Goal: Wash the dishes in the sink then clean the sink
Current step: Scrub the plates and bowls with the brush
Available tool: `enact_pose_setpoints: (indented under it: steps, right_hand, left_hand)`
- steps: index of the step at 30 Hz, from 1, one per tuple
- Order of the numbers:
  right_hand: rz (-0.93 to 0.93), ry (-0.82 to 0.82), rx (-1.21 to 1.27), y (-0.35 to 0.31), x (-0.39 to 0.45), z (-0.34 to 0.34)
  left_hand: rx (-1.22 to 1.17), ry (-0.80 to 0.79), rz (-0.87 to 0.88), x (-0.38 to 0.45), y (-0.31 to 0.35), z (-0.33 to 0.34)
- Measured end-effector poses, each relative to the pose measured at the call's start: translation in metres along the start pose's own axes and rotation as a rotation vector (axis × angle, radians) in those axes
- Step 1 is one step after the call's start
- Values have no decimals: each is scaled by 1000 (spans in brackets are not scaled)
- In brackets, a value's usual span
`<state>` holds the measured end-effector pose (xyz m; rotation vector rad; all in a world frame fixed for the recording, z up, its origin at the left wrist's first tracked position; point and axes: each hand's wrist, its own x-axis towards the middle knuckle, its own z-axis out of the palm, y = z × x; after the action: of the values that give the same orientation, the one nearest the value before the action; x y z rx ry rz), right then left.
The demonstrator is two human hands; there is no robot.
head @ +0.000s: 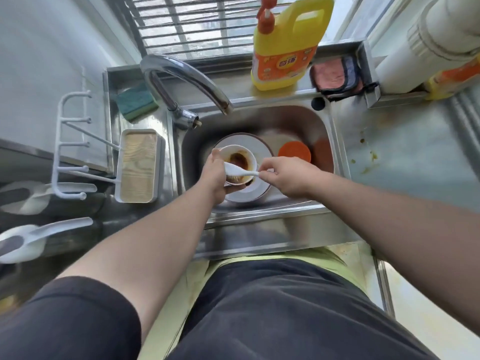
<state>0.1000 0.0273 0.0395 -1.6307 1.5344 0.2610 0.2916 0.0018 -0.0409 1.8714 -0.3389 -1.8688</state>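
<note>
Fingers first: the left hand [217, 175] has its fingers curled round a small white bowl [240, 162], thumb up on the far rim, holding it over the sink [324, 131]. The right hand [288, 179] pinches the handle end of a white spoon [240, 172] between thumb and fingertips, and the spoon's scoop end lies across the bowl's near rim. The bowl has brown sauce smeared all over the inside, pretty grimy.

Right under the bowl sits a white plate [259, 149] on the sink floor, and just beside that to the right an orange round thing [294, 152], could be a lid or small dish, can't tell. The faucet [187, 76] arches in from the back left. Behind it a green sponge [136, 101] lies on the ledge, with a big yellow dish soap bottle [288, 45] and a pink cloth [335, 74] further right. The counter [402, 157] on the right has some yellowish splatters on it.
</note>
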Motion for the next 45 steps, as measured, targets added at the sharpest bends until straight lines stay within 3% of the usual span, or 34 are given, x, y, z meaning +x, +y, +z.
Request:
enact_pose_setpoints:
  steps: [4, 5, 10, 12, 16, 18, 20, 22, 24, 26, 28, 31, 35, 37, 39, 41, 43, 45]
  right_hand:
    - [29, 116, -447, 8, 11, -4]
    - [60, 85, -432, 15, 11, -2]
    - [128, -110, 133, 2, 6, 5]
    - [29, -85, -46, -10, 9, -1]
    - [-149, 120, -707, -9, 10, -17]
    - [-110, 53, -688, 1, 11, -13]
    - [46, -50, -420, 12, 13, -5]
    - [56, -158, -241, 14, 13, 2]
    - [22, -125, -355, 4, 12, -3]
    - [-98, 33, -637, -3, 13, -10]
    - [-151, 103, -725, -1, 13, -15]
    - [41, -14, -476, 8, 17, 0]
    - [269, -216, 335, 3, 20, 19]
    - [344, -249, 529, 6, 18, 21]
    - [302, -214, 385, 14, 20, 17]
    - [207, -97, 7, 20, 22, 8]
    - [41, 63, -406, 18, 22, 3]
    - [-163, 164, -595, 16, 17, 5]
  left_hand:
    - [20, -16, -41, 5, -11, 2]
    - [44, -13, -21, 8, -9, 1]
    - [103, 31, 23, 15, -8, 8]
    - [127, 20, 9, 14, -18, 12]
    - [324, 6, 15, 15, -20, 14]
    - [424, -16, 36, 17, -12, 12]
    - [495, -35, 83, 23, -7, 7]
    - [527, -24, 100, 28, -6, 3]
    - [521, -17, 94, 29, -11, 5]
    - [536, -28, 93, 26, -14, 9]
    - [579, -42, 100, 24, -12, 10]
    - [591, -17, 185, 30, -9, 3]
    - [549, 144, 333, 37, -17, -7]
    - [557, 183, 363, 39, -26, -11]
    - [539, 178, 369, 39, -32, -12]
    - [523, 156, 336, 37, -35, -8]
    - [510, 124, 272, 34, -34, -4]
    - [516, 67, 199, 36, -29, -4]
